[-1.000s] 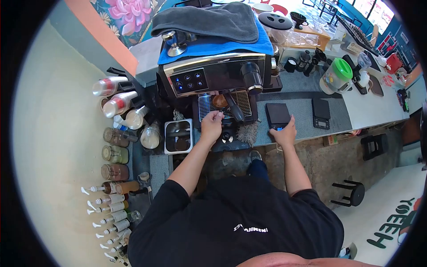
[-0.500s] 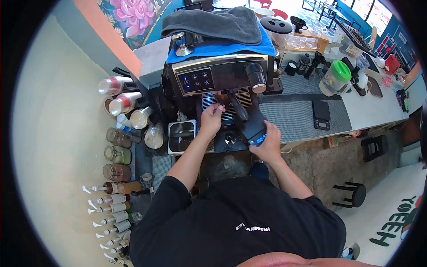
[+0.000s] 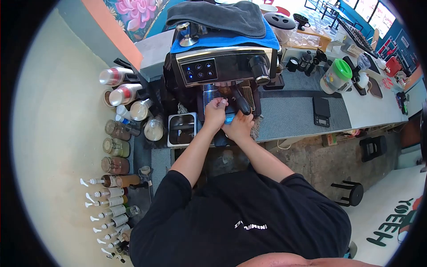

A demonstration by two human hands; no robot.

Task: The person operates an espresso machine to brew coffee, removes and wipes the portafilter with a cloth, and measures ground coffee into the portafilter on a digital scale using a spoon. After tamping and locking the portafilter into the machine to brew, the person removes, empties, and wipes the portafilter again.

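Beneath the smooth black handle (image 3: 240, 101), right fingers (image 3: 246, 119) clasp a flat scale (image 3: 229, 119); left fingers (image 3: 219, 103) press together.

Your counter (image 3: 372, 108) carries the coffee machine (image 3: 233, 66) in front of you, a metal tub (image 3: 181, 145) just left of it, and a grey mat (image 3: 289, 113) to the right. A black scale (image 3: 321, 108) lies on the mat; a brown board (image 3: 375, 87) lies on the counter's white part. On the floor (image 3: 304, 167) at your right stands a stool (image 3: 356, 194).
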